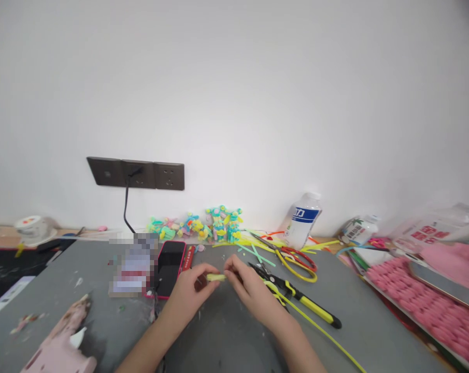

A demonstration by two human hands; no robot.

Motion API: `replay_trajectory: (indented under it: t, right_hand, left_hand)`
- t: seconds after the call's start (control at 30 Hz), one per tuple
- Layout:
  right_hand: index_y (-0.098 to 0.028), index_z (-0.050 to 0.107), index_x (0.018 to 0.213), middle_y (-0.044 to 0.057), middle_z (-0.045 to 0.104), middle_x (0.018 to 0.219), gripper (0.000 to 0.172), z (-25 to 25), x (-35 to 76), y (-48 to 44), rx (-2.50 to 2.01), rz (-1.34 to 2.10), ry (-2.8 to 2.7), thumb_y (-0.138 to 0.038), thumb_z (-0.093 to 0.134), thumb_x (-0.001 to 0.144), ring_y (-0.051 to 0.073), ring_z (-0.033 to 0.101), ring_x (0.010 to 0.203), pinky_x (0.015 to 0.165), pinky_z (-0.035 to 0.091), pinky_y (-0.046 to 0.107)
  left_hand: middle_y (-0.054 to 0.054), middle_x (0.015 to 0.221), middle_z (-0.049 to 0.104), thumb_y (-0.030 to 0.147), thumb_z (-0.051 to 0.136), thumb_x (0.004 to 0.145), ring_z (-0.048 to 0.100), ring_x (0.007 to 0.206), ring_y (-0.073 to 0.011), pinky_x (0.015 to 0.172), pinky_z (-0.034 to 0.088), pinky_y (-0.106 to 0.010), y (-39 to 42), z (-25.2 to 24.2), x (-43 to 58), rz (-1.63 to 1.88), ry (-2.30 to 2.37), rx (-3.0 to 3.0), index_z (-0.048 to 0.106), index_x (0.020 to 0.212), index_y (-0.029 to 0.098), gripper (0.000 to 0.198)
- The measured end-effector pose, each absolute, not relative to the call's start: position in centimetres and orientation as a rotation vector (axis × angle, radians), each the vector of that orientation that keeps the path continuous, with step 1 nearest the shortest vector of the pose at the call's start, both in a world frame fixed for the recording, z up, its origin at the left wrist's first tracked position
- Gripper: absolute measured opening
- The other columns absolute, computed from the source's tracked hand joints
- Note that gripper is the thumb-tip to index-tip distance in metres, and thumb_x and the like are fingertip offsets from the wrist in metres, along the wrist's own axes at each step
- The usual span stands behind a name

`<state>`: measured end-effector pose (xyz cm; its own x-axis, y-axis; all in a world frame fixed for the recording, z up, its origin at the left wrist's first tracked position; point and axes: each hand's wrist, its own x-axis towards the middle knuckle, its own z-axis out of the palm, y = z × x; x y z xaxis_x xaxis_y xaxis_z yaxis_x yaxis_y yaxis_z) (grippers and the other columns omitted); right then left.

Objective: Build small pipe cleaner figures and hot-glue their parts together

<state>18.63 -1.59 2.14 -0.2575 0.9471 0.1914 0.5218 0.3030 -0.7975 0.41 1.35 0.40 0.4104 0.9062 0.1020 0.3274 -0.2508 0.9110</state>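
Note:
Above the middle of the grey table, a short pale yellow piece (215, 277), perhaps cut from a fuzzy craft stem, lies level between my hands. My left hand (193, 287) pinches its left part between thumb and fingers. At its right end are the closed fingertips of my right hand (246, 284); those fingers partly hide that end. Just right of my right hand lie black and yellow pliers (310, 304). A long yellow-green stem (327, 335) runs past them to the front. Red and yellow scissors (296, 264) rest behind the pliers.
Colourful fuzzy craft figures (222, 224) stand along the wall. A pink-edged phone (171, 267) is left of my hands. A white bottle (303, 220) stands back right, beyond scattered stems. Pink knitted material (428, 305) lies far right, a pink object (61, 347) front left.

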Motion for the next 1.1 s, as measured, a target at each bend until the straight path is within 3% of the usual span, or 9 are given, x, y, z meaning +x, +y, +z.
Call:
replay_trajectory:
  t: [0.6, 0.8, 1.1]
  right_hand:
    - [-0.02, 0.053, 0.078, -0.005, 0.045, 0.065, 0.012, 1.3, 18.7, -1.0, -1.232, 0.869, -1.777, -0.023, 0.053, 0.09, 0.012, 0.039, 0.058, 0.055, 0.029, 0.023]
    - [-0.019, 0.054, 0.078, -0.005, 0.043, 0.064, 0.014, 1.5, 18.7, -1.0, -1.221, 0.915, -1.753, -0.025, 0.053, 0.091, 0.011, 0.039, 0.058, 0.055, 0.029, 0.023]
    - [-0.02, 0.055, 0.094, -0.006, 0.052, 0.058, 0.024, 2.7, 20.1, -1.4, -1.169, 1.178, -1.621, -0.044, 0.055, 0.092, 0.011, 0.043, 0.052, 0.053, 0.033, 0.023]
  left_hand:
    - [-0.008, 0.085, 0.074, 0.029, 0.064, 0.077, 0.069, 0.075, -0.0204, 0.067, 0.054, -0.027, 1.2, 0.8, 0.5, 0.956, 1.047, 1.695, 0.072, 0.088, 0.015, 0.019]
    - [-0.005, 0.078, 0.07, 0.036, 0.063, 0.08, 0.065, 0.07, -0.0173, 0.064, 0.051, -0.025, 1.0, 1.2, 0.3, 0.993, 1.016, 1.639, 0.069, 0.085, 0.016, 0.021]
    - [-0.004, 0.066, 0.071, 0.041, 0.071, 0.073, 0.062, 0.061, -0.0165, 0.059, 0.05, -0.025, 1.2, 1.1, 0.3, 1.057, 0.979, 1.405, 0.071, 0.076, 0.016, 0.025]
